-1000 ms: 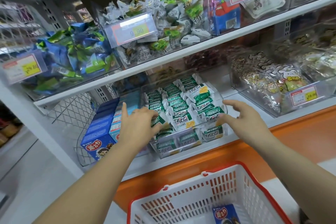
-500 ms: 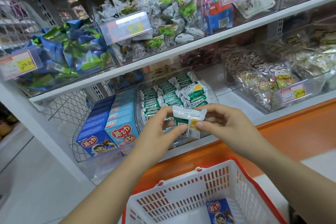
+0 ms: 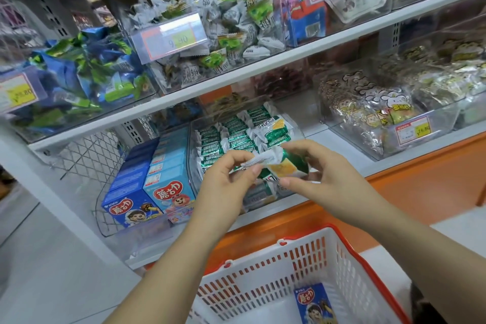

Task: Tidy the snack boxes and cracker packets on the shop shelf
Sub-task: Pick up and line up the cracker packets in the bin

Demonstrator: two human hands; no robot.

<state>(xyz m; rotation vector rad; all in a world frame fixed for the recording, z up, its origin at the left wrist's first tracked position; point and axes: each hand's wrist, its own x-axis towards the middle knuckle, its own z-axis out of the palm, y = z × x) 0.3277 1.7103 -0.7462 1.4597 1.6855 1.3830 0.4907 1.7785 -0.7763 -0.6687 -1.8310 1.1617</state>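
Note:
A green-and-white cracker packet (image 3: 278, 167) is held in front of the lower shelf between both hands. My left hand (image 3: 226, 181) pinches its crumpled white left end, and my right hand (image 3: 315, 168) grips its right side with thumb underneath. Behind them a clear bin (image 3: 193, 150) holds several rows of the same green packets (image 3: 236, 137). To its left, blue snack boxes (image 3: 136, 192) and light-blue snack boxes (image 3: 171, 181) stand in rows inside a wire rack (image 3: 86, 155).
A red-and-white shopping basket (image 3: 289, 271) sits below my arms with one blue snack box (image 3: 313, 302) in it. The upper shelf (image 3: 263, 66) carries clear bins of wrapped sweets with price tags. A clear bin of cartoon-printed snack bags (image 3: 368, 113) stands at the right.
Both hands reached into the cracker bin, lifted one packet out, and have drawn it nearer to me; the packet has since been turned so its printed face shows.

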